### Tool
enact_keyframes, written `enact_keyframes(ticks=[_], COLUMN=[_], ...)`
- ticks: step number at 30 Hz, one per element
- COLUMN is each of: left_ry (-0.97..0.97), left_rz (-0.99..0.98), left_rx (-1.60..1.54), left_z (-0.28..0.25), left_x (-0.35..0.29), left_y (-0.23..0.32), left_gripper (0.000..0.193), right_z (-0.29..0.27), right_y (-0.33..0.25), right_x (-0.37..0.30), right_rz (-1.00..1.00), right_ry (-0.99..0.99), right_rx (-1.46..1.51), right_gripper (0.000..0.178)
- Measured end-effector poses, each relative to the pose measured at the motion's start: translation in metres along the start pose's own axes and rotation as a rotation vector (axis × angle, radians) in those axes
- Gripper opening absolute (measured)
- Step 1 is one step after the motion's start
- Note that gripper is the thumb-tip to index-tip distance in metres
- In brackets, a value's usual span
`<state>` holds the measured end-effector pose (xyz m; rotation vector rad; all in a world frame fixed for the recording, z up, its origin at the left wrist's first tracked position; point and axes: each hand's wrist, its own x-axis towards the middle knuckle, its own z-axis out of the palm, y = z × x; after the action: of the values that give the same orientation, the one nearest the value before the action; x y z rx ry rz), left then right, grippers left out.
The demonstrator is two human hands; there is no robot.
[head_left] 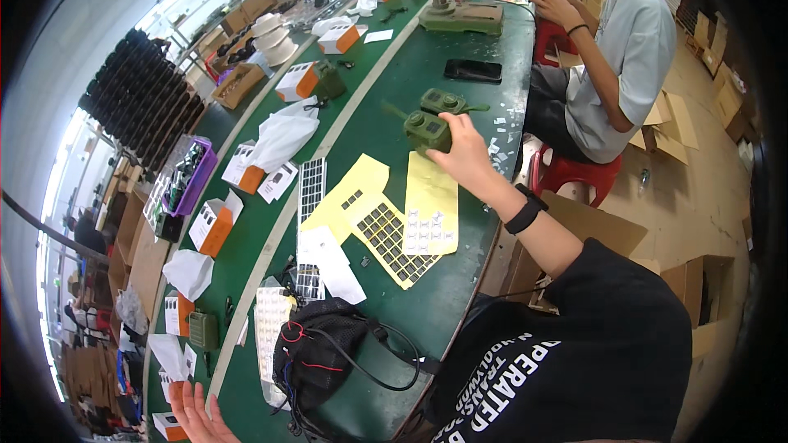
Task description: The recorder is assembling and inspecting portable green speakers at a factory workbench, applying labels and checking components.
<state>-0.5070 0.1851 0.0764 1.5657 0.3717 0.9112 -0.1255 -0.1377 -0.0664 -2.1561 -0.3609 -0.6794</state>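
Observation:
My right hand [465, 154] reaches across the green bench and has its thumb and fingers round a small olive-green boxy device [428, 133] with a round knob. A second green device [442, 102] of the same kind sits just beyond it, with a strap out to the side. Down at the lower left, my left hand [199, 415] is open with its fingers spread and nothing in it. Close by are a white-and-orange box [167, 425] and a white wrapping sheet [170, 354]. Another green device [203, 330] rests farther up the belt.
Yellow sticker sheets [431, 205] and a black mesh bag [324, 344] with cables lie on the bench. A black phone [473, 71] is beyond the devices. White-and-orange boxes [212, 227] line the belt, beside a purple basket [194, 176]. A co-worker [607, 66] sits at the far right.

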Motion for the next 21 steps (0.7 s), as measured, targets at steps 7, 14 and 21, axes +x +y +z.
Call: enact_keyframes(ticks=[7, 14, 21], left_ry=[0.063, 0.072, 0.103], left_rz=[-0.039, -0.143, -0.101], left_rx=[0.264, 0.19, 0.364], left_z=[-0.023, -0.048, -0.067], left_x=[0.005, 0.012, 0.01], left_y=[-0.007, -0.016, -0.019], left_gripper=[0.052, 0.052, 0.052], right_z=[0.001, 0.008, 0.035], right_y=[0.003, 0.026, 0.039], right_x=[-0.012, 0.008, 0.047], right_rz=[-0.052, -0.041, -0.019], right_ry=[0.055, -0.039, -0.001], right_rx=[-0.284, -0.079, -0.139], right_gripper=[0.093, 0.101, 0.098])
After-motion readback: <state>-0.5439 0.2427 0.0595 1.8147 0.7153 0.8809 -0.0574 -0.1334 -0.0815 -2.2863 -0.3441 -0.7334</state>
